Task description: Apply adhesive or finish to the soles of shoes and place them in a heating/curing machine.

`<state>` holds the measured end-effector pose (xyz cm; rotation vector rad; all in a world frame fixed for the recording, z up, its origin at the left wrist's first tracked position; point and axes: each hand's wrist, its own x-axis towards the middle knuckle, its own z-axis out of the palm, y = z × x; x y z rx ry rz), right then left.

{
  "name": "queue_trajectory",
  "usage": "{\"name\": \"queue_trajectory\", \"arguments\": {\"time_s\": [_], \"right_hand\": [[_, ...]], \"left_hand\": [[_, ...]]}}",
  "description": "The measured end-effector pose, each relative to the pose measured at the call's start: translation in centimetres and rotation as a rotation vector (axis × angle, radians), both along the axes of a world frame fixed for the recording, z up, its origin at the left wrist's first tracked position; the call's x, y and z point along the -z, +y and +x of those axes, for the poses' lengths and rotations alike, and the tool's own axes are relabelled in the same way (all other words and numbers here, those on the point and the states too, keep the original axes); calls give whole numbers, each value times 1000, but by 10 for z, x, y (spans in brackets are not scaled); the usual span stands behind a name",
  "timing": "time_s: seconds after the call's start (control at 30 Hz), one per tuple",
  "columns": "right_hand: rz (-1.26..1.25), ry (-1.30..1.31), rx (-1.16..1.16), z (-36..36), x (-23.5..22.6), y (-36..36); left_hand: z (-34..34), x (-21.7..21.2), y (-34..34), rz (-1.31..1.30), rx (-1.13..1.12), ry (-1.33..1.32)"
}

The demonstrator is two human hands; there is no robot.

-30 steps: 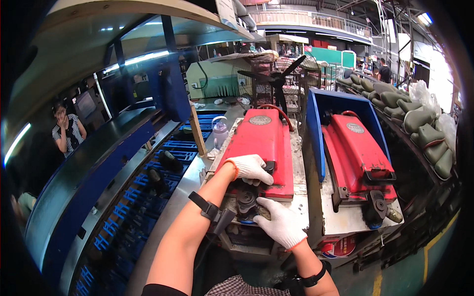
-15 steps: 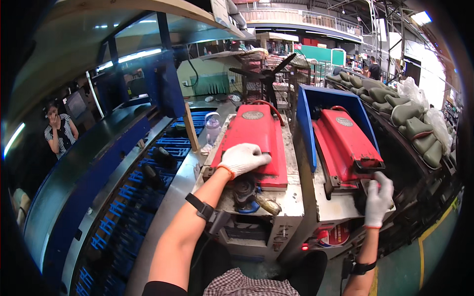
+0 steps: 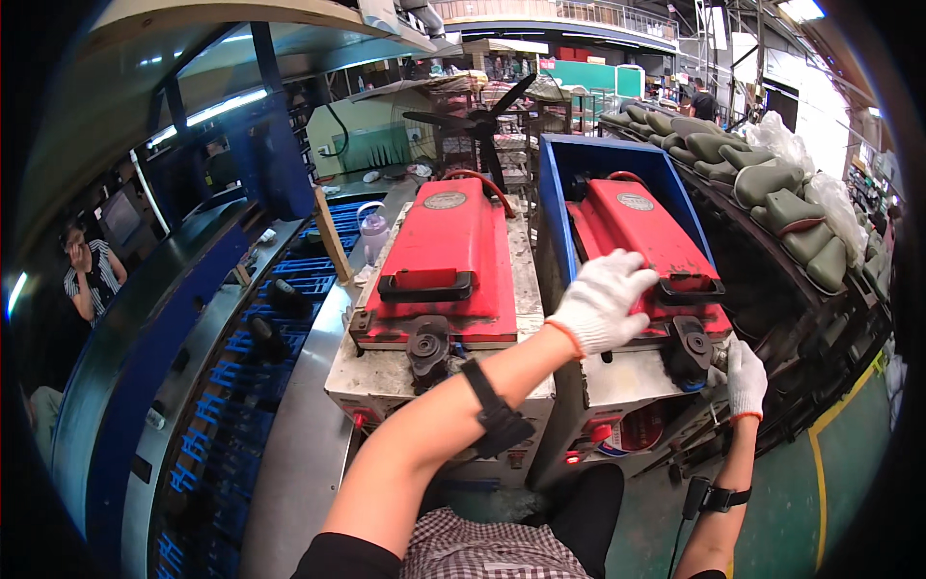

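Two red press machines stand side by side on a worn metal bench (image 3: 378, 378). My left hand (image 3: 603, 299), in a white glove, reaches across and rests flat on the lid of the right red machine (image 3: 641, 236), next to its black handle (image 3: 691, 287). My right hand (image 3: 746, 378), also gloved, is at that machine's front right corner, by a black knob (image 3: 689, 344); whether it grips anything I cannot tell. The left red machine (image 3: 446, 256) has its lid down, untouched, with a black knob (image 3: 428, 344) at its front.
A blue conveyor (image 3: 246, 357) with black shoe forms curves along my left. A person (image 3: 89, 275) sits beyond it. A black fan (image 3: 482, 121) stands behind the machines. Green moulded parts (image 3: 772, 193) and plastic bags line racks on the right. A plastic bottle (image 3: 372, 230) stands near the left machine.
My left hand left the left machine's lid and crossed to the right machine's lid. My right hand dropped slightly, from the right machine's handle area to its front right corner.
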<state>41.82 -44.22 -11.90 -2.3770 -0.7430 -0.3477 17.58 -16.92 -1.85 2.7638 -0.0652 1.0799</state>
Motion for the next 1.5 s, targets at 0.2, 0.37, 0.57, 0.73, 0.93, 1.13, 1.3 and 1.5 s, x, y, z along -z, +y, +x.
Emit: {"name": "queue_trajectory", "arguments": {"time_s": [0.2,0.37,0.57,0.73,0.93,1.13,1.3,1.5], "right_hand": [[-119,-25,101,-23,-10,2],[-231,-109,40,-56,-2,-28],[-125,-142,-204,-120,-20,-23],[-164,0,-448,-147,-51,-10],[5,-289,-590,-114,-90,33],[-559,-105,-488,-5,-99,148],[-687,-5,-492,79,-60,217],[-543,-45,-496,44,-61,252]], "left_hand": [[61,35,-25,118,-8,-10],[73,38,-36,155,29,-7],[77,37,-30,118,55,-7],[80,25,-28,138,37,-187],[102,-30,-16,102,64,-325],[114,-107,0,7,-106,-231],[107,-141,6,97,-283,85],[56,-110,34,334,-212,-240]]}}
